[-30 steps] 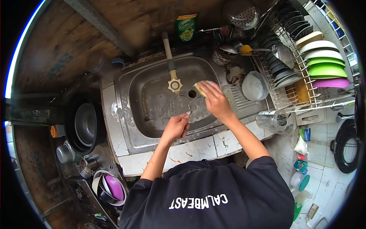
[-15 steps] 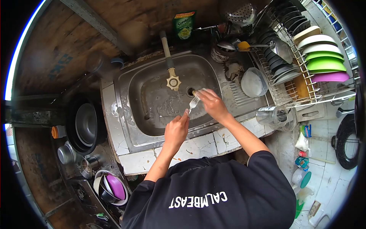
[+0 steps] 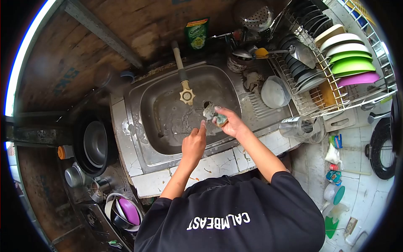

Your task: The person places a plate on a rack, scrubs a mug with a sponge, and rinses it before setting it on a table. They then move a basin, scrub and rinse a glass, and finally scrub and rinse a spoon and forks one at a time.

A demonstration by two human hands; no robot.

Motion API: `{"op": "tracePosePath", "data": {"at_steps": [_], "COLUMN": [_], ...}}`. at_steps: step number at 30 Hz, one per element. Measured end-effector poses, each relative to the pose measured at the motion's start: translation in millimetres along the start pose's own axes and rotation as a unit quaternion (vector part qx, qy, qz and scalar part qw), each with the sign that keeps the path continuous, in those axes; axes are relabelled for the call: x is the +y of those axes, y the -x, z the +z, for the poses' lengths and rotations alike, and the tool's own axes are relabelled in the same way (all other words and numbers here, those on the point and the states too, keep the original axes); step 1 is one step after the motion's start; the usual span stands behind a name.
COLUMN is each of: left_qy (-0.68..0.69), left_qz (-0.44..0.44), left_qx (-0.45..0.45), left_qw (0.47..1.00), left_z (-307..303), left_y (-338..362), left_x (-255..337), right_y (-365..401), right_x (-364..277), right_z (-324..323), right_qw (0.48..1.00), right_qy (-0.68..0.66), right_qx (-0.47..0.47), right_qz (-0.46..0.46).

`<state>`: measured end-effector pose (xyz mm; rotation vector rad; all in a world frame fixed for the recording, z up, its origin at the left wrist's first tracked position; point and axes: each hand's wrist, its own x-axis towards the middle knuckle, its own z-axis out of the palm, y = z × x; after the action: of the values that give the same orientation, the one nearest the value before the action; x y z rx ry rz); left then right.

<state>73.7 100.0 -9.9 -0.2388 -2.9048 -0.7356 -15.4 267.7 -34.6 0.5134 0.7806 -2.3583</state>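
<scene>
Over the steel sink (image 3: 168, 145), my left hand (image 3: 194, 144) is closed with its index finger pointing up. Whatever it grips is too small or blurred to make out. To its right, my right hand (image 3: 231, 122) holds a green and yellowish sponge (image 3: 221, 120) in its fingers. A pale, blurred shape (image 3: 208, 111) shows just beyond both hands, beside the dark drain hole (image 3: 206, 104). The beige star-handled tap (image 3: 186, 96) hangs over the basin, and wet patches with some suds lie on the metal below it.
On the right stand a plastic bowl (image 3: 275, 93) and a wire rack (image 3: 336, 103) of plates and bowls. Behind the sink are a green pouch (image 3: 197, 35) and a utensil holder (image 3: 236, 63). A black pan (image 3: 79, 145) and a stacked basin (image 3: 110, 210) sit left.
The white fork seen between my hands before is no longer clearly visible. My right hand has turned and moved slightly down, showing the sponge. The camera view has shifted a little.
</scene>
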Motion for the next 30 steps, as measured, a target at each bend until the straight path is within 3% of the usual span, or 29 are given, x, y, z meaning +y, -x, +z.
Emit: {"op": "tracePosePath", "data": {"at_steps": [3, 9, 10, 14, 17, 19, 21, 24, 26, 27, 29, 30], "left_qy": [-0.062, -0.110, -0.112, -0.126, -0.120, -0.114, -0.095, -0.080, -0.077, -0.074, -0.065, -0.059], "left_qz": [0.032, 0.057, 0.056, 0.062, 0.067, 0.066, 0.066, 0.041, 0.029, 0.013, -0.006, -0.020], "left_qx": [-0.024, -0.024, -0.021, -0.015, -0.005, 0.001, 0.014, 0.057, 0.065, 0.074, 0.039, 0.005], "left_qw": [0.997, 0.992, 0.992, 0.990, 0.991, 0.991, 0.993, 0.994, 0.994, 0.994, 0.997, 0.998], "left_z": [13, 22, 23, 18, 15, 12, 5, 0, 7, 12, 23, 26], "left_y": [6, 3, 2, -2, -3, -3, 0, -8, -18, -25, -32, -34], "left_x": [5, 4, 2, 2, 3, 8, 12, 13, 11, 11, 16, 18], "right_y": [-10, -53, -47, -69, -86, -99, -100, -67, -21, -23, -25, -29], "right_x": [12, 26, 23, 10, 1, -14, -32, -36, -30, -16, 3, 4], "right_z": [5, -9, 20, 0, -11, -25, -33, -12, 31, 25, 30, 22], "right_qw": [0.998, 0.997, 0.985, 0.991, 0.993, 0.988, 0.985, 0.984, 0.989, 0.999, 0.989, 0.989], "right_qy": [0.029, -0.035, -0.054, 0.010, -0.034, -0.059, -0.139, -0.038, 0.015, 0.002, 0.140, 0.137], "right_qx": [0.062, 0.063, 0.166, 0.132, 0.115, 0.142, 0.101, 0.166, 0.140, 0.026, 0.011, 0.014], "right_qz": [0.014, 0.039, -0.011, -0.012, 0.016, -0.006, -0.028, -0.057, 0.037, 0.026, -0.047, -0.048]}}
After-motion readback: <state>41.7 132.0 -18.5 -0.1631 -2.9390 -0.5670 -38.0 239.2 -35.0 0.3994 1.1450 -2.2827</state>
